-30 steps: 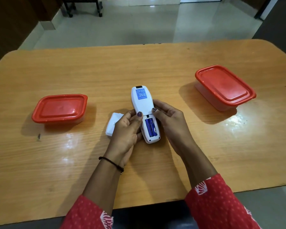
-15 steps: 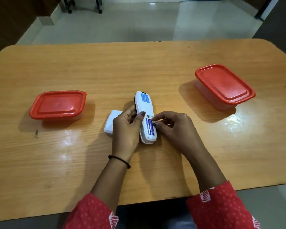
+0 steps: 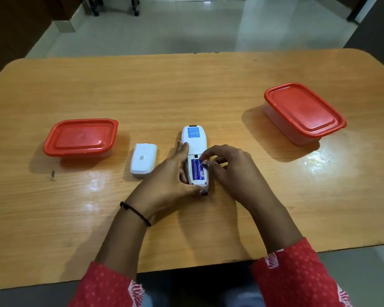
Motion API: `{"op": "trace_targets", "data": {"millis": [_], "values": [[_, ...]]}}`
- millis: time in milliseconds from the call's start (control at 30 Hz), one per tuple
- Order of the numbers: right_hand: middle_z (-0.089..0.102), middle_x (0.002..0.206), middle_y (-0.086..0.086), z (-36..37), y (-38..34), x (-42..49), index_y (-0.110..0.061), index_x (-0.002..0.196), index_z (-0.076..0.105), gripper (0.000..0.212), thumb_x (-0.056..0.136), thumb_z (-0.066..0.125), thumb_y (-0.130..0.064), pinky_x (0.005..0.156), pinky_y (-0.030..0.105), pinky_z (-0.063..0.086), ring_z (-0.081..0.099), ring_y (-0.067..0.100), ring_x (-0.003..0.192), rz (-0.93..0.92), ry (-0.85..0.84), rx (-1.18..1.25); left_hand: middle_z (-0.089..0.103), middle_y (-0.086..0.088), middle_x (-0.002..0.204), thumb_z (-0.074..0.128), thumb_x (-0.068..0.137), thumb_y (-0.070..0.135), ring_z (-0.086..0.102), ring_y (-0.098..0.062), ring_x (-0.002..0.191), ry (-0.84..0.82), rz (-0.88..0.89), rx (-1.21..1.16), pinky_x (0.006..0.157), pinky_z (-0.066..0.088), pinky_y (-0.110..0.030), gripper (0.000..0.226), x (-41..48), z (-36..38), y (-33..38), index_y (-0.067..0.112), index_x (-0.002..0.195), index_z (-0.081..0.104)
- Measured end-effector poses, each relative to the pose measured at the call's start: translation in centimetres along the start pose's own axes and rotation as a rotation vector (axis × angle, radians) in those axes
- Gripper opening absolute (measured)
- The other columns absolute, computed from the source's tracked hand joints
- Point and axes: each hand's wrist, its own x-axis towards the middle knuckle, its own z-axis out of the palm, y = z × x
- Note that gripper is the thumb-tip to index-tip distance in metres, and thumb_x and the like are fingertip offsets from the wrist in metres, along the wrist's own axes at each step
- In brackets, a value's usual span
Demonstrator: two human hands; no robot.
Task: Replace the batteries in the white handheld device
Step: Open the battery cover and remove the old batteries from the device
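Note:
The white handheld device (image 3: pixel 195 144) lies face down on the wooden table, a blue label near its far end. Its battery bay is uncovered and blue batteries (image 3: pixel 196 172) lie inside. My left hand (image 3: pixel 171 180) grips the device along its left side and near end. My right hand (image 3: pixel 228 167) has thumb and forefinger pinched at the batteries' top right edge. The white battery cover (image 3: pixel 143 160) lies on the table just left of my left hand.
A red-lidded container (image 3: pixel 81 136) stands at the left and a second, taller red-lidded container (image 3: pixel 302 113) at the right. The table's near edge (image 3: pixel 186 268) runs just beyond my sleeves.
My left hand slid down the device's side, uncovering the battery cover. My right fingers moved from the device's edge onto the batteries.

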Motion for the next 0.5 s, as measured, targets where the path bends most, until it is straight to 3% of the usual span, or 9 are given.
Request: {"op": "trace_targets", "data": {"millis": [67,133,233,433,500], "values": [[0.065,0.102,0.000,0.2,-0.2,0.1,-0.021,0.093,0.069,0.015,0.090,0.057,-0.012,0.060,0.002,0.040,0.059,0.008,0.084,-0.005,0.005,-0.019,0.039,-0.024,0.144,0.083,0.066,0.017,0.059,0.000,0.069,0.028,-0.003,0.054,0.066,0.045,-0.007,0.111,-0.1,0.0,0.3,0.022,0.149,0.010],[0.061,0.104,0.003,0.6,-0.4,0.2,-0.017,0.098,0.067,0.015,0.092,0.054,-0.014,0.059,0.009,0.039,0.058,0.013,0.088,-0.018,0.010,-0.053,0.033,-0.021,0.148,0.082,0.066,0.021,0.061,0.005,0.094,0.063,0.003,0.103,0.068,0.041,-0.001,0.107,-0.1,0.1,0.5,0.021,0.149,0.014],[0.052,0.108,0.008,1.4,-0.8,0.3,-0.009,0.110,0.060,0.021,0.097,0.046,-0.018,0.059,0.020,0.032,0.055,0.021,0.088,-0.020,0.003,-0.093,0.013,0.000,0.159,0.079,0.066,0.031,0.039,-0.007,0.135,0.101,0.022,0.175,0.100,0.036,-0.014,0.104,-0.1,0.4,0.8,0.019,0.149,0.017],[0.044,0.112,0.013,2.5,-1.0,1.0,-0.001,0.107,0.052,0.018,0.095,0.039,-0.006,0.072,0.035,0.044,0.053,0.031,0.089,0.002,0.011,-0.193,0.010,0.002,0.159,0.076,0.071,0.027,0.022,-0.005,0.141,0.117,0.045,0.229,0.087,0.018,0.000,0.098,0.1,0.7,0.9,0.015,0.149,0.017],[0.042,0.113,0.012,2.6,-1.1,1.0,-0.001,0.104,0.052,0.017,0.095,0.038,-0.004,0.072,0.037,0.046,0.053,0.032,0.089,0.010,0.003,-0.203,0.009,0.002,0.159,0.076,0.069,0.030,0.017,-0.003,0.142,0.118,0.041,0.224,0.089,0.016,0.000,0.101,0.2,0.7,0.7,0.015,0.149,0.016]]}}
